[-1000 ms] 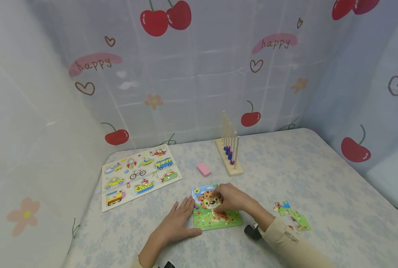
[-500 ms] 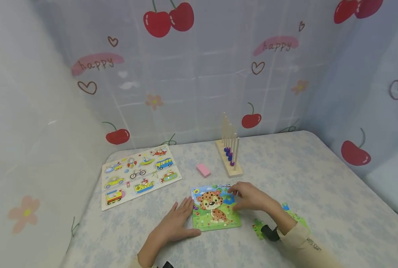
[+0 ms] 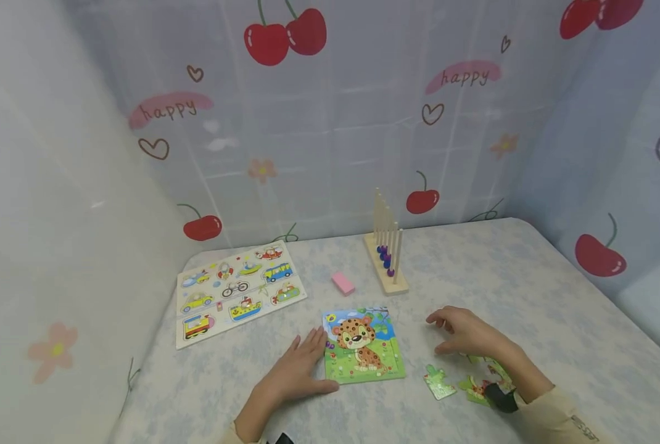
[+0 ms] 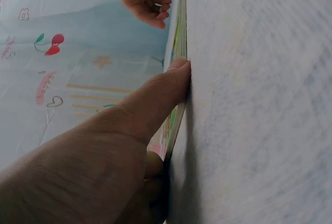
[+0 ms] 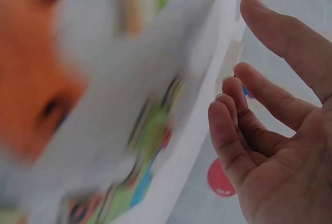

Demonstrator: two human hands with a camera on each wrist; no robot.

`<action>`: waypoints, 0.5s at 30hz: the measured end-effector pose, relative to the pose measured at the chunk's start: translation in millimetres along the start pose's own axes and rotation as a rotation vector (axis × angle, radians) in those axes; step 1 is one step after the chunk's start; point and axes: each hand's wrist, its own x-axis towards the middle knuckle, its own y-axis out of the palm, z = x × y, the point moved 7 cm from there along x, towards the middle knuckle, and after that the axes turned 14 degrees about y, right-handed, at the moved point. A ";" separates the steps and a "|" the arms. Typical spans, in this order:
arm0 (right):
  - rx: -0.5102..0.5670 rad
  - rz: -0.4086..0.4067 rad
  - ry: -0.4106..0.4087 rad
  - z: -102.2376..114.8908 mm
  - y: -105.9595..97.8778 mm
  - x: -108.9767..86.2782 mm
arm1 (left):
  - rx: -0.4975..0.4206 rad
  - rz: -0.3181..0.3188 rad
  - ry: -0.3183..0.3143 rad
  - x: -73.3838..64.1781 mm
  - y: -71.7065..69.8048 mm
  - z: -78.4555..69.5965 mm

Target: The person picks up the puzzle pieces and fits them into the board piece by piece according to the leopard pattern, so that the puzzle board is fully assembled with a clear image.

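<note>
A square leopard jigsaw puzzle lies on the table, its picture facing up. My left hand rests at its left side with fairly straight fingers, the fingertips at the left edge and the thumb by the lower left corner. In the left wrist view the thumb presses along the puzzle's edge. To the right of the puzzle, my right hand hovers with loosely bent fingers and nothing between them. Loose jigsaw pieces lie beneath and in front of it, some hidden by the wrist and sleeve.
A white vehicle puzzle board lies at the back left. Behind the leopard puzzle is a pink block. Further back stands a wooden peg rack with blue and purple beads. Cherry-print curtains surround the table.
My right hand has drawn away from the puzzle to the right, toward the loose pieces, uncovering the whole leopard picture. The left hand stays at the puzzle's left edge.
</note>
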 end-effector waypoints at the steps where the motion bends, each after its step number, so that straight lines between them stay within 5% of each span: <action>1: -0.001 -0.004 0.001 -5.4 -1.9 -2.7 | 0.006 0.001 0.001 0.2 0.2 0.0; 15: 0.066 -0.008 0.128 -61.6 -13.4 -19.4 | 0.002 0.014 -0.005 3.0 1.6 1.3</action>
